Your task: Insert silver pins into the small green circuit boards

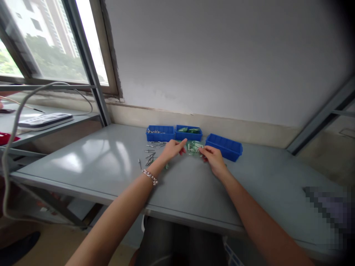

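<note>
A small see-through bag with a green tint is stretched between my hands above the table, with small pale metal pieces showing inside. My left hand pinches its left edge, thumb on top. At the lower right corner, the fingers of my right hand close on the same bag. Several thin metal pins with a thicker section, like blind rivets, lie scattered left of my left hand. A small green piece rests by my left wrist, its kind unclear.
Behind the hands stand a blue bin of metal pins, a blue bin with green packets and a third blue bin, angled at right. The grey table meets the wall. Left are a cable and a white device.
</note>
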The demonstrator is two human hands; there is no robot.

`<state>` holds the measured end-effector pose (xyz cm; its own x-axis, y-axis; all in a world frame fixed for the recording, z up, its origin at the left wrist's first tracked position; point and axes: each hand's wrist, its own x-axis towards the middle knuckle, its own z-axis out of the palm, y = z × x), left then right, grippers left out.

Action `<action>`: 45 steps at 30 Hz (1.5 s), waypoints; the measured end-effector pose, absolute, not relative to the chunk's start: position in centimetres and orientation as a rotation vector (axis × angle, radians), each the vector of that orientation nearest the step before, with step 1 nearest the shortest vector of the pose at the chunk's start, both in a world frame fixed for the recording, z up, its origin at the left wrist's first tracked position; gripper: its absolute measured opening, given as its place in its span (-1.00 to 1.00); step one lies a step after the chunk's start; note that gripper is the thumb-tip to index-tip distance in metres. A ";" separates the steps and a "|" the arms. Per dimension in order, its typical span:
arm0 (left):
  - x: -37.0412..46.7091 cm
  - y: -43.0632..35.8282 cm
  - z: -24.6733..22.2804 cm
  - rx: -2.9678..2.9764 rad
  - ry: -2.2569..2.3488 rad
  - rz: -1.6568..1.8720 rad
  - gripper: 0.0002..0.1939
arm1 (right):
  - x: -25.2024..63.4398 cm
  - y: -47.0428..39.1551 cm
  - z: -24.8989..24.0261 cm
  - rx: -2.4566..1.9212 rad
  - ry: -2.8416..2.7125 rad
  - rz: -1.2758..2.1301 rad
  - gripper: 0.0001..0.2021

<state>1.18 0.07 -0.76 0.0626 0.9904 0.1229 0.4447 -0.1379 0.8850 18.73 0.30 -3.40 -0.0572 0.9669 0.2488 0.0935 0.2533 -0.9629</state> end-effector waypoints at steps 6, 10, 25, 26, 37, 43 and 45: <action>1.2 -0.1 -0.6 1.289 1.132 0.805 -0.31 | 18.5 0.0 -3.1 -1.042 -1.455 0.957 -0.65; 0.8 0.0 -0.6 1.133 1.009 0.736 -0.28 | 18.4 0.0 -3.1 -1.049 -1.491 0.927 -0.64; 1.2 -0.2 -0.9 1.088 0.967 0.865 -0.71 | 18.8 0.2 -3.1 -0.926 -1.782 0.624 -0.81; 1.2 -0.2 -1.0 1.108 0.977 0.885 -0.70 | 18.9 0.2 -3.1 -0.932 -1.783 0.612 -0.80; 1.6 -0.4 -1.0 1.249 1.080 0.951 -0.66 | 18.6 0.6 -3.7 -1.028 -1.432 1.054 -0.66; 1.6 -0.2 -1.4 1.345 1.115 0.973 -0.66 | 18.3 0.0 -3.3 -1.075 -1.612 1.140 -0.67; 1.6 -0.1 -1.6 1.394 1.105 0.972 -0.65 | 18.3 -0.1 -3.3 -1.071 -1.644 1.126 -0.69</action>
<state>1.62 -0.13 -1.59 0.2412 0.9704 -0.0145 0.1095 -0.0124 0.9939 18.34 -0.14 -3.28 -0.2706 0.9469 0.1736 0.1798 0.2269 -0.9572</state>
